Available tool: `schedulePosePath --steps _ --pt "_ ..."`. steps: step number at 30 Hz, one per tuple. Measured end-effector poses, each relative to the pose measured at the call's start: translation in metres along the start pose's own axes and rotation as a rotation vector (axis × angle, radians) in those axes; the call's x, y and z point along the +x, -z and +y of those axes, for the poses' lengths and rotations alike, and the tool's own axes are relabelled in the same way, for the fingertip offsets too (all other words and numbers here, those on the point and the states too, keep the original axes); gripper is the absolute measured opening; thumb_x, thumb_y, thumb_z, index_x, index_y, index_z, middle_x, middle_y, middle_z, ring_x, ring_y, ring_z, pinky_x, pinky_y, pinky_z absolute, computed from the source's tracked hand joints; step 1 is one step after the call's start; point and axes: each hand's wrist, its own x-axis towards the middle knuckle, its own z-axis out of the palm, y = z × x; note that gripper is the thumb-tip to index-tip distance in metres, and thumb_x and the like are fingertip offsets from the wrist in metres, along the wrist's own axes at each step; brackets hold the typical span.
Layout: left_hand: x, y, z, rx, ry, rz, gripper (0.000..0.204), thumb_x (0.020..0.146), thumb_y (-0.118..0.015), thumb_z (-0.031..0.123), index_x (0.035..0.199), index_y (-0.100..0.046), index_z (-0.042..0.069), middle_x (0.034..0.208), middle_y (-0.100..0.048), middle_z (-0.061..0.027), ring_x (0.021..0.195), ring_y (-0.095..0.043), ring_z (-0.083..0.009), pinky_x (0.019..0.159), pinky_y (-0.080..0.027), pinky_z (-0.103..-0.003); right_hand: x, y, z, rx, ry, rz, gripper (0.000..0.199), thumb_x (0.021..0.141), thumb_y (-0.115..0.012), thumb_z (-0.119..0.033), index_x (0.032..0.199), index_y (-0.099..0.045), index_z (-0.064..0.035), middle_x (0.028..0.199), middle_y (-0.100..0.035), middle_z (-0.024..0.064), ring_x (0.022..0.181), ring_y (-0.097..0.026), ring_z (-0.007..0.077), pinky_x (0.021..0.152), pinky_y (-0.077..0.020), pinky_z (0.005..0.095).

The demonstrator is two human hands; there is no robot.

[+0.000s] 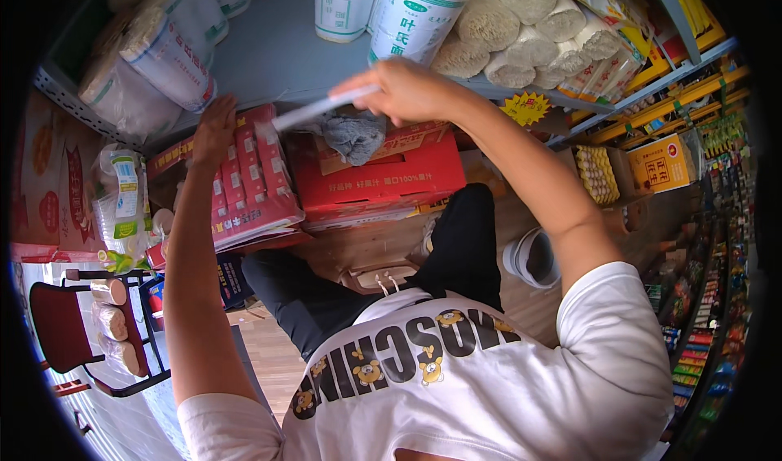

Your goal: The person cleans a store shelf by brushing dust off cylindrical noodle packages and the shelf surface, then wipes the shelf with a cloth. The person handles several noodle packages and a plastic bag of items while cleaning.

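Note:
My right hand [399, 90] is closed on a slim white stick-like tool [326, 107], whose kind I cannot make out because it is blurred. Its far end points down and left, over the red packages [244, 168]. My left hand [214, 131] lies with fingers stretched out against the left side of those packages, just below the shelf edge. A crumpled grey-blue cloth [354, 138] rests on a large red carton [379, 176] below my right hand. Above both hands is a grey-blue metal shelf [269, 50] bearing paper-wrapped noodle bundles [415, 21].
More wrapped bundles [167, 62] stand at the shelf's left, and a pile of noodle rolls [529, 33] fills its right. A white bucket [532, 257] stands on the floor by my right knee. A dark red chair [69, 327] is at far left, with a yellow carton [661, 164] at right.

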Motion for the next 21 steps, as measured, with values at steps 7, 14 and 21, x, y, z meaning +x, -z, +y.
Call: schedulePosePath --steps 7,14,21 --pt "0.006 -0.003 0.006 -0.040 0.023 -0.014 0.029 0.094 -0.053 0.016 0.118 -0.062 0.004 0.126 -0.059 -0.0135 0.121 -0.050 -0.0326 0.103 -0.040 -0.040 0.081 -0.029 0.031 -0.670 0.135 0.328 0.026 0.082 -0.057 -0.006 0.101 -0.073 -0.0152 0.081 -0.068 0.0150 0.076 -0.067 0.0315 0.066 -0.0528 0.0419" --pt "0.003 0.000 0.003 -0.025 0.023 0.004 0.030 0.095 -0.052 0.019 0.119 -0.062 0.005 0.126 -0.059 -0.0123 0.122 -0.050 -0.0323 0.103 -0.039 -0.040 -0.002 -0.043 0.016 -0.532 0.368 -0.006 0.033 0.082 -0.062 -0.003 0.110 -0.071 -0.0178 0.074 -0.069 0.0123 0.059 -0.064 0.0255 0.056 -0.0523 0.0385" --pt "0.006 0.001 0.006 -0.020 0.028 -0.001 0.030 0.095 -0.052 0.019 0.119 -0.062 0.005 0.126 -0.059 -0.0121 0.122 -0.050 -0.0318 0.103 -0.040 -0.040 0.038 -0.003 0.020 -0.560 0.132 0.340 0.028 0.087 -0.060 -0.008 0.111 -0.071 -0.0176 0.071 -0.068 0.0134 0.053 -0.062 0.0224 0.050 -0.0508 0.0352"
